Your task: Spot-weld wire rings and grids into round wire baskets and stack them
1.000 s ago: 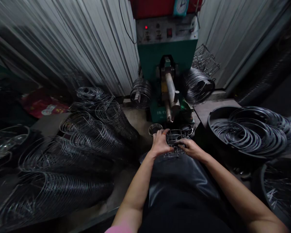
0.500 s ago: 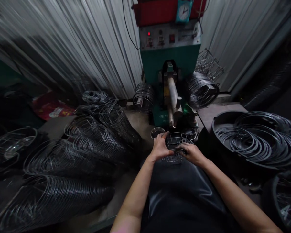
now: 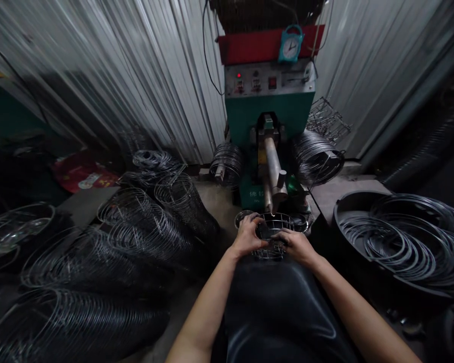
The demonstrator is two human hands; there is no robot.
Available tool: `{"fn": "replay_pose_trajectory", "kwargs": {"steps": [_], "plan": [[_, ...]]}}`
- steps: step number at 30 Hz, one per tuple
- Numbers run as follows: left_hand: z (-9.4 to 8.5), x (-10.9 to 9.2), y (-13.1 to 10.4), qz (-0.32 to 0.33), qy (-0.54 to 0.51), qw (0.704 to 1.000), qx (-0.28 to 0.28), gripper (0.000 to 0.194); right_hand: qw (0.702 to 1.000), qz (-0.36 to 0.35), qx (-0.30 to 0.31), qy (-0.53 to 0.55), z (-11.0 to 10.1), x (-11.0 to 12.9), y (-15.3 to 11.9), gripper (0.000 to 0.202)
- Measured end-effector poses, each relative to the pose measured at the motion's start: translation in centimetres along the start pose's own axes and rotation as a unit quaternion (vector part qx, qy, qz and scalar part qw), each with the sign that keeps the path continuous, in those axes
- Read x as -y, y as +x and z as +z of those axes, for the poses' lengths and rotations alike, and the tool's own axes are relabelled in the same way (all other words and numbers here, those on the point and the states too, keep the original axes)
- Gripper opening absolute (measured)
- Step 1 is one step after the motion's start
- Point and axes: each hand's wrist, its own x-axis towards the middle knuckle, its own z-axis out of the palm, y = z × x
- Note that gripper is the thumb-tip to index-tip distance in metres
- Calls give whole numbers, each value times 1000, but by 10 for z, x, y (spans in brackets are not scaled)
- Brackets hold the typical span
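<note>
A round wire basket (image 3: 282, 220) sits low in front of the green machine (image 3: 268, 108), its upper rim just under the tips of the metal electrode arms (image 3: 274, 161). My left hand (image 3: 248, 234) grips the left side of the basket, with thumb and fingers curved around the wires. On the near right side, my right hand (image 3: 294, 245) is closed on the basket's wires, its fingertips close to my left thumb. The parts of the wires under my fingers are hidden.
Long coils of wire rings (image 3: 98, 312) lie at the left. At the right stands a black tub (image 3: 338, 222) of loose rings. Wire coils (image 3: 316, 159) flank the machine, and a teal clock (image 3: 290, 46) hangs above its panel.
The view has tilted up a little, so the machine and coils appear lower. Both hands stay on the basket, whose rim now shows closer under the electrode tips.
</note>
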Motion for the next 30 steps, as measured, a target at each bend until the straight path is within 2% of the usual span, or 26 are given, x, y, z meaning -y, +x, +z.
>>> {"fn": "replay_pose_trajectory", "kwargs": {"steps": [6,12,18,24,30], "plan": [[-5,-3,17,-15,-7,1000,15,60,1000,6,-27,-2,-7,-4,13,20],[-3,-4,19,-34,-8,999,8,61,998,17,-63,-4,-3,-2,11,20],[-5,-8,17,-54,-5,998,22,63,998,24,-49,-33,-5,0,10,21],[-2,-15,15,-52,33,998,-14,62,997,26,-41,-67,-6,-3,10,38],[0,-11,27,-95,-2,995,-33,57,994,45,-53,-89,-9,-5,27,28]]}}
